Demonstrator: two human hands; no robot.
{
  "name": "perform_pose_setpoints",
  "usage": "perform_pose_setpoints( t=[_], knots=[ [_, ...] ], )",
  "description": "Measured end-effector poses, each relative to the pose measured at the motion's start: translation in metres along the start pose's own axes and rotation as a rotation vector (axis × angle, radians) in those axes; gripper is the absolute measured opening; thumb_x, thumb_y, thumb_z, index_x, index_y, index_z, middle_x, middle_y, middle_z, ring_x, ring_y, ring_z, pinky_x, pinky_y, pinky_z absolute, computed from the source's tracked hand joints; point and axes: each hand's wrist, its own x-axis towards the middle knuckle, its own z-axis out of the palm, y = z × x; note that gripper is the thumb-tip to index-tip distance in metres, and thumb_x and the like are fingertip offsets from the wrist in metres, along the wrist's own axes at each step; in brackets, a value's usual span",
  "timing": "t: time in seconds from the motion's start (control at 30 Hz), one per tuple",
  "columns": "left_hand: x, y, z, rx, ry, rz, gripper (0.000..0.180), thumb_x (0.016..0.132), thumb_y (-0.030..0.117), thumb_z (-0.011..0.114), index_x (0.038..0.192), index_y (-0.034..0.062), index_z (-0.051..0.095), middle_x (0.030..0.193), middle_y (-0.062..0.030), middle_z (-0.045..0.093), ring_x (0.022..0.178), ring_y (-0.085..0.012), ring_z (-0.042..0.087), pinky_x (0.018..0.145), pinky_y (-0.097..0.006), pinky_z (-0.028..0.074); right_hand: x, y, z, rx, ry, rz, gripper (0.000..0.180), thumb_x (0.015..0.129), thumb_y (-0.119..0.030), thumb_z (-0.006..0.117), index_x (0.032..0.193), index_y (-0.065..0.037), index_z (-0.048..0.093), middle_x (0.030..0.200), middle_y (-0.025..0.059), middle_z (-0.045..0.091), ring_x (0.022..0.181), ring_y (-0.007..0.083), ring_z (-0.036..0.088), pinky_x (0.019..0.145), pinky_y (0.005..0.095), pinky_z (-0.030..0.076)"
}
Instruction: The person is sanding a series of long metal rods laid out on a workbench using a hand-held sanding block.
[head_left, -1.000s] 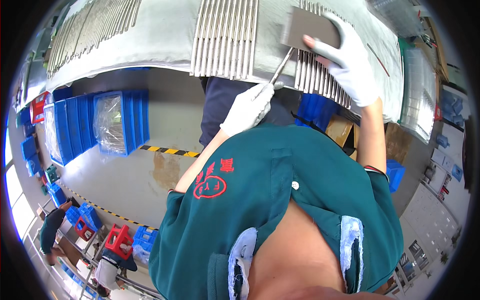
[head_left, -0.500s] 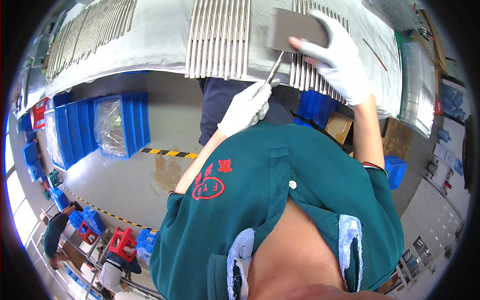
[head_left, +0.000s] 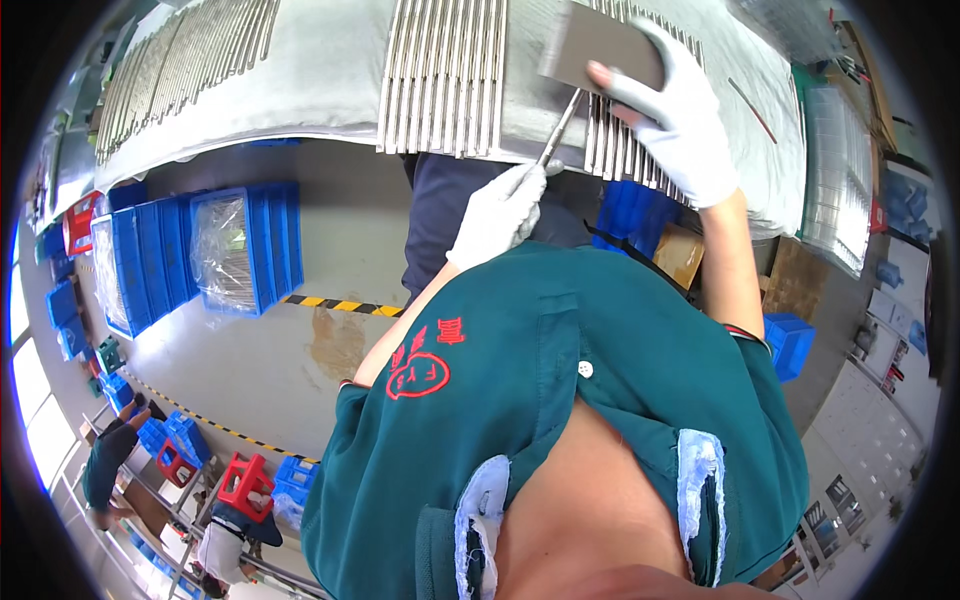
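Note:
My left hand [head_left: 503,213], in a white glove, is closed round the near end of a slim metal rod [head_left: 562,128] that slants up and to the right. My right hand [head_left: 690,125], gloved with bare thumb and fingertip showing, grips a flat grey-brown rectangular pad [head_left: 612,52] over the rod's far part, which the pad hides. Below the pad and right hand lies a row of metal rods [head_left: 622,145]. Left of the held rod, another row of shiny rods [head_left: 442,80] lies side by side on the white-covered table [head_left: 320,70].
More rods [head_left: 185,75] lie at the table's far left. A thin reddish-brown stick [head_left: 752,110] rests right of my right hand. Clear plastic trays [head_left: 838,170] stand past the right edge. Blue crates [head_left: 270,245] sit on the floor at left. Two people [head_left: 112,465] are at lower left.
The pad has tilted and moved slightly right and up with my right hand. My left hand and the rod have shifted a little right.

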Motion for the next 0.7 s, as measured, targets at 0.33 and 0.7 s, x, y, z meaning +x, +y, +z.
perform_pose_setpoints(
  t=[0.33,0.7],
  knots=[
    [0.004,0.001,-0.002,-0.098,-0.091,-0.053,0.041,0.108,0.032,0.056,0.134,0.0004,0.064,0.064,0.0075,0.043,0.051,-0.0005,0.033,0.046,-0.020,0.025,-0.007,0.002,-0.013,-0.076,-0.078,-0.023,0.060,0.076,-0.006,0.082,0.128,-0.034,0.073,0.146,0.0172,0.053,0.130,0.0384,0.055,0.108,0.0424,0.048],
    [0.006,0.000,0.001,-0.018,-0.068,-0.042,0.035,0.107,0.025,0.057,0.130,0.0002,0.065,0.066,0.0077,0.044,0.052,-0.0012,0.034,0.048,-0.020,0.027,0.011,-0.013,-0.013,-0.023,-0.011,0.020,0.069,0.069,-0.002,0.085,0.128,-0.036,0.072,0.146,0.0152,0.054,0.129,0.0370,0.056,0.106,0.0414,0.049]
  ],
)
